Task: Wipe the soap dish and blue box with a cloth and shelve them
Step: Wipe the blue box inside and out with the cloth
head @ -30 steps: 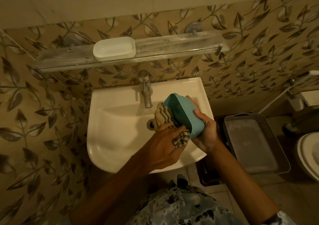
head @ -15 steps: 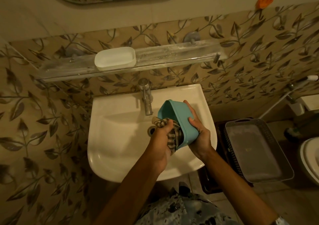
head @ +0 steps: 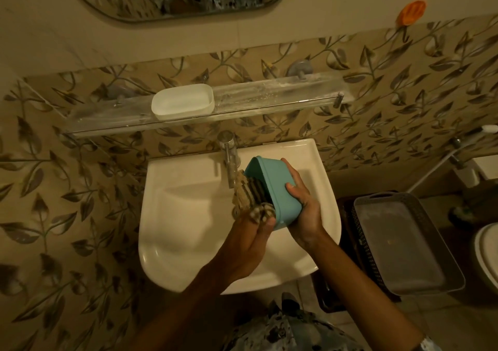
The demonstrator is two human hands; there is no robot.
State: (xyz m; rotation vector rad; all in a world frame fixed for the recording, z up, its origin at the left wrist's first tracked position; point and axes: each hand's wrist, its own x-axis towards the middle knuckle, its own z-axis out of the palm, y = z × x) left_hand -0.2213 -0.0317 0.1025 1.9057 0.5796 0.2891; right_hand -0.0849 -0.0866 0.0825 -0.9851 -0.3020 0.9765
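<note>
One blue box (head: 275,189), one white soap dish (head: 182,102), one checked cloth (head: 253,197) and two hands are in view. At the centre of the frame, over the white sink (head: 188,229), the right hand (head: 304,210) curls around the box's outer side, holding it tipped with its opening toward the left. The left hand (head: 250,240) presses the bunched cloth into that opening, fingers closed on it. The soap dish sits on the glass shelf (head: 269,97), upper centre.
</note>
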